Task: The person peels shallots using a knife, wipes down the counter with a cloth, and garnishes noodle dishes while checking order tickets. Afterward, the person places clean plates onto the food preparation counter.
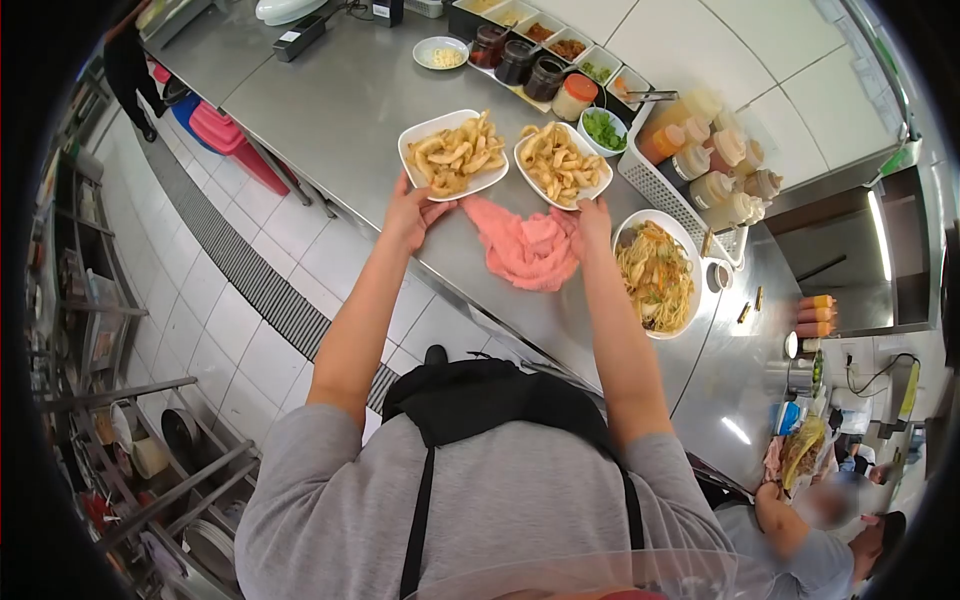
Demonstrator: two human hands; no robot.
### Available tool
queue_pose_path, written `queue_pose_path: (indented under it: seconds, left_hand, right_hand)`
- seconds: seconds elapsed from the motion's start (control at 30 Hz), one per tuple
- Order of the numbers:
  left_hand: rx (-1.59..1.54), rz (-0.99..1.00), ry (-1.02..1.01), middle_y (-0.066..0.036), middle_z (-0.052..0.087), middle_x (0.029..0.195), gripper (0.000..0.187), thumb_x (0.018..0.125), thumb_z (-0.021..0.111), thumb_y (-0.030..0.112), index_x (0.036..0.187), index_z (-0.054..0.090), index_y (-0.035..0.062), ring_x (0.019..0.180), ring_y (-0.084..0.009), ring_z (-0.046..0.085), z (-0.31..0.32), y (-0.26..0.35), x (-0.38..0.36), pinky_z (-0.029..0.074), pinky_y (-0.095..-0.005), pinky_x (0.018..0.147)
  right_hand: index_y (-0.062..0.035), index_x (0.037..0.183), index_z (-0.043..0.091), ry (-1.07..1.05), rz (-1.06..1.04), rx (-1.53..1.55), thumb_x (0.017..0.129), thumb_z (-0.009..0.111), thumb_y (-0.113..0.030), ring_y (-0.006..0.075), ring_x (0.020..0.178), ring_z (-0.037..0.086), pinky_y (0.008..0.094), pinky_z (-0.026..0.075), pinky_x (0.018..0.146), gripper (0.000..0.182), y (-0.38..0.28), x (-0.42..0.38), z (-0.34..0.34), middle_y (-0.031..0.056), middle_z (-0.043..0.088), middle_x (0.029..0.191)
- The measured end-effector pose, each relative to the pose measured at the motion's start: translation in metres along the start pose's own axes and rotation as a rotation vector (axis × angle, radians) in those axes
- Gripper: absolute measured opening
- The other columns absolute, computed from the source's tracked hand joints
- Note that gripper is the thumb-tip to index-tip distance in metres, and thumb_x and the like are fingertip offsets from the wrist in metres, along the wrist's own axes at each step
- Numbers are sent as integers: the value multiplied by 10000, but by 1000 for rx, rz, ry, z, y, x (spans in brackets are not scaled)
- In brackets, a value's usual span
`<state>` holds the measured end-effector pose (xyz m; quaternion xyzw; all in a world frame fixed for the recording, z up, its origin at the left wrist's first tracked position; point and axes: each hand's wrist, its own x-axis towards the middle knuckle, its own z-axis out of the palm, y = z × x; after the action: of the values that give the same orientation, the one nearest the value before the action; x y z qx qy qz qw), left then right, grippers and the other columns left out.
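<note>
Two white bowls of golden fried strips stand side by side on the steel counter. At the near rim of the left bowl (409,152), my left hand (408,212) is closed, thumb uppermost. My right hand (592,222) grips the near rim of the right bowl (607,181); its fingers are partly hidden. A crumpled pink cloth (520,245) lies between my hands, one end by my left fingers and the other against my right wrist. Right of my right forearm sits a white oval plate (690,262) of noodles with shredded vegetables.
Behind the bowls are a dish of chopped greens (604,130), several sauce jars (545,78) and a small plate (426,50). A white basket (655,190) holds squeeze bottles at the right. Another person (800,540) works at lower right. Metal shelving (150,400) flanks the aisle.
</note>
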<state>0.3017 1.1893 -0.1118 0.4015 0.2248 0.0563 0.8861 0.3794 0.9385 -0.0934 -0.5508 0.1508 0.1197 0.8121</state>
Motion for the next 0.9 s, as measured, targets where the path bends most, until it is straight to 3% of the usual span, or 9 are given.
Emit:
queue_pose_path:
  seconds: [0.1,0.17,0.33,0.5,0.57,0.67,0.73,0.8,0.9]
  left_hand:
    - [-57,-25,-95,-191,522,1057,512,848,371,21,1308,158,92,814,-309,602,-11,0,2,542,-312,697]
    - [-69,20,-72,-191,518,1069,526,851,369,20,1323,152,108,822,-303,603,-14,-1,1,543,-297,685]
    - [2,-3,9,-184,525,1067,548,867,377,57,1344,125,154,813,-283,608,-9,8,0,545,-264,635]
    - [27,-31,33,-170,569,991,575,878,394,92,1355,88,183,766,-241,622,-8,9,-5,538,-254,605]
    - [37,-37,50,-171,571,987,583,881,401,108,1357,75,188,763,-239,623,-9,10,-6,536,-260,608]
    - [44,-46,85,-181,571,983,609,883,420,145,1361,45,187,763,-236,622,-7,10,-5,532,-268,617]
    - [50,-57,119,-189,569,984,628,881,432,165,1362,28,182,766,-233,621,-10,12,-13,530,-271,623]
    - [29,-82,91,-205,566,975,664,875,452,197,1362,0,162,772,-223,615,-11,15,-14,526,-266,631]
    - [6,-34,105,-194,570,943,637,872,454,198,1360,51,125,759,-210,611,-14,11,-14,524,-251,618]
  right_hand:
    - [-55,1254,238,302,-111,-131,802,451,-67,262,721,558,309,481,641,499,6,-14,-5,157,520,981]
    - [-52,1186,386,300,-660,-559,802,514,-87,220,660,516,309,464,582,406,11,-12,-24,139,520,874]
    - [-36,889,591,228,-1327,-1348,760,573,-131,293,785,510,385,417,728,162,-131,46,5,155,548,827]
    - [-84,1002,576,87,-1293,-2050,772,550,-262,291,981,498,380,403,835,293,-211,163,13,131,567,978]
    - [-112,1089,547,79,-955,-2635,750,573,-346,286,1097,442,376,389,878,412,-214,188,16,106,536,1106]
    - [-93,1077,564,-139,-463,-2583,718,613,-356,269,1076,481,362,414,860,447,-221,219,31,104,548,1110]
    - [-19,890,626,-359,-288,-2690,673,658,-334,266,855,598,364,478,735,384,-236,220,52,154,616,918]
    - [0,783,642,-290,-339,-2670,645,674,-317,272,747,617,348,493,676,347,-254,186,77,160,631,784]
    - [-57,939,630,-98,-389,-2692,642,665,-299,274,848,594,356,475,741,384,-264,152,96,137,624,904]
